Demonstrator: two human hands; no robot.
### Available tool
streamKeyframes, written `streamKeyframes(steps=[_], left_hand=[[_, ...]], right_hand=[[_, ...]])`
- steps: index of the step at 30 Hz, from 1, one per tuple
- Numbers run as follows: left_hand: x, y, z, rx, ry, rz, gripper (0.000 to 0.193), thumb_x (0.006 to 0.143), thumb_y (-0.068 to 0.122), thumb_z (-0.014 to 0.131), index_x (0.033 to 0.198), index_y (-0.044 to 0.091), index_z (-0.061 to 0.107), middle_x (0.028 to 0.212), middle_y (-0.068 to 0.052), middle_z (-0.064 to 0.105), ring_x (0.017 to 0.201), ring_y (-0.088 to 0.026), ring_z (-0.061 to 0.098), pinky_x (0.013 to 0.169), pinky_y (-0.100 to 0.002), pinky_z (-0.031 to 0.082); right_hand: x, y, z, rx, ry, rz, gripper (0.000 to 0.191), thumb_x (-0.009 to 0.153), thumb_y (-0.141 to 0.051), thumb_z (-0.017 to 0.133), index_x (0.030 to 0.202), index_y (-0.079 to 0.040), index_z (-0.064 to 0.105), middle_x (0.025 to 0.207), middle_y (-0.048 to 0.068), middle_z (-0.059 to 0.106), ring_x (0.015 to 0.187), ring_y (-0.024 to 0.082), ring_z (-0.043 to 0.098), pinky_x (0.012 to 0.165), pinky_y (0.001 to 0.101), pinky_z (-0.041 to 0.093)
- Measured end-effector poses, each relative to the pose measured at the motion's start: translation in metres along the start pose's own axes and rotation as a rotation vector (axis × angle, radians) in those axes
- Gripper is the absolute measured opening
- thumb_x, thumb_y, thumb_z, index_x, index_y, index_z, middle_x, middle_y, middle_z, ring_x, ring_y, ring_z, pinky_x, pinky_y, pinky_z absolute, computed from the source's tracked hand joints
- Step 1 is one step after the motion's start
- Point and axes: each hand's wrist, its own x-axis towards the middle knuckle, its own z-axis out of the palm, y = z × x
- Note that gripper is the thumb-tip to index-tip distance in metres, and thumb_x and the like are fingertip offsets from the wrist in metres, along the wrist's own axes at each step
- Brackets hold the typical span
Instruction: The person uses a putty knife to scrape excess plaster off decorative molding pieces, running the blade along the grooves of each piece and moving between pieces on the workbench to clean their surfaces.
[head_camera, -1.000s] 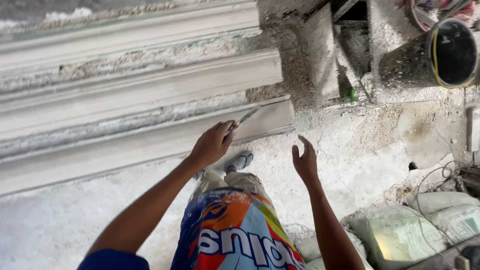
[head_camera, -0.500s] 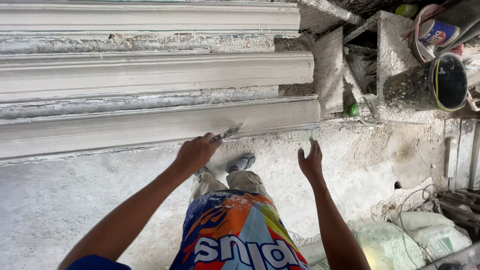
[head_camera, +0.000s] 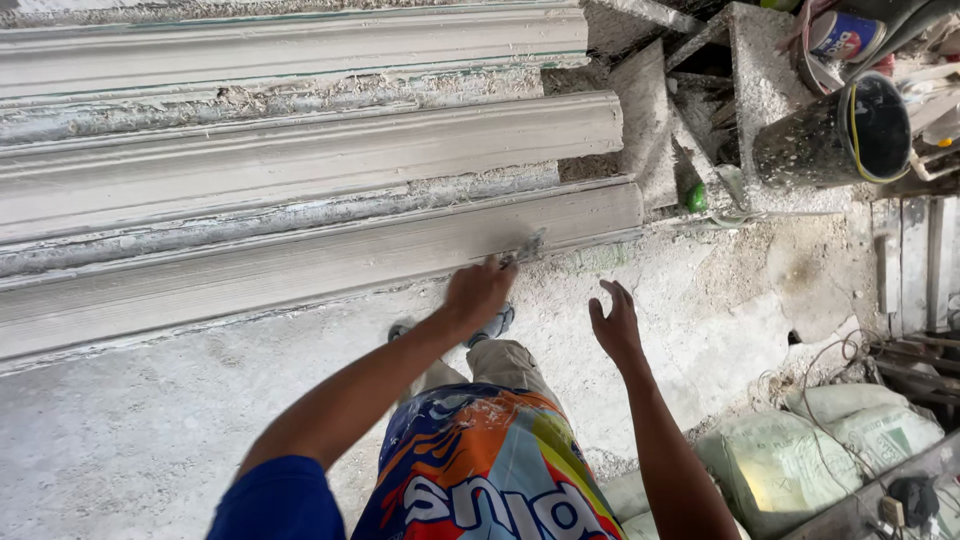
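Note:
My left hand (head_camera: 480, 292) is shut on a small metal scraping tool (head_camera: 526, 247), and the blade touches the lower front face of the nearest long grey plaster moulding (head_camera: 300, 265), close to its right end. My right hand (head_camera: 614, 325) hovers open beside it, fingers spread, above the rough floor and holding nothing. Two more mouldings lie parallel behind: a middle one (head_camera: 300, 160) and a far one (head_camera: 300, 45). My legs in colourful shorts (head_camera: 480, 470) are below the hands.
A black bucket (head_camera: 850, 130) lies on its side at the upper right beside concrete blocks (head_camera: 760, 80) and a small can (head_camera: 840, 35). Pale sacks (head_camera: 780, 460) and loose wire (head_camera: 840, 360) are at the lower right. The dusty concrete floor (head_camera: 130, 440) spreads to the left.
My left hand has slid the tool rightward along the near moulding toward its end. My right hand stays open beside it. The view has shifted slightly.

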Motion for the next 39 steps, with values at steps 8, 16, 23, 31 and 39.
streamKeyframes(steps=[8,16,23,31,39], left_hand=[[-0.072,-0.059,-0.05,-0.012,-0.156,-0.061,0.029,0.098,0.015,0.056,0.126,0.012,0.062,0.09,-0.015,0.063,0.058,-0.024,0.067,0.044,-0.041,0.056],[0.11,0.115,0.029,-0.075,0.118,-0.02,0.013,0.079,0.007,0.063,0.087,-0.001,0.07,0.081,-0.023,0.069,0.062,-0.034,0.071,0.045,-0.043,0.058],[0.066,0.067,0.007,-0.088,-0.133,-0.043,0.018,0.103,0.009,0.054,0.105,-0.006,0.063,0.088,-0.02,0.065,0.063,-0.028,0.071,0.044,-0.043,0.055],[0.037,0.036,0.018,-0.07,-0.057,-0.041,0.023,0.097,0.016,0.054,0.115,0.006,0.063,0.085,-0.021,0.063,0.058,-0.036,0.069,0.043,-0.05,0.053],[0.181,0.171,0.112,-0.136,0.035,-0.064,0.016,0.086,0.016,0.066,0.093,0.001,0.07,0.093,-0.024,0.069,0.071,-0.035,0.073,0.051,-0.047,0.057]], right_hand=[[-0.051,0.003,-0.011,0.198,-0.039,0.297,0.044,0.099,-0.028,0.061,0.139,-0.012,0.059,0.144,0.014,0.061,0.129,0.03,0.059,0.097,0.0421,0.052],[-0.027,-0.033,0.016,0.208,-0.123,0.222,0.05,0.097,-0.023,0.062,0.142,-0.005,0.053,0.141,0.015,0.06,0.123,0.03,0.064,0.097,0.0396,0.054],[-0.041,-0.005,-0.026,0.411,-0.029,0.248,0.044,0.102,-0.023,0.061,0.141,-0.005,0.058,0.137,0.015,0.065,0.126,0.023,0.061,0.096,0.0349,0.053],[-0.008,0.032,-0.036,0.519,-0.068,0.321,0.045,0.1,-0.024,0.062,0.14,-0.005,0.058,0.134,0.008,0.066,0.109,0.017,0.066,0.084,0.0325,0.054],[0.095,0.08,-0.048,0.246,-0.488,0.12,0.038,0.102,-0.023,0.06,0.13,0.002,0.063,0.116,0.013,0.075,0.097,0.015,0.065,0.084,0.0332,0.054]])
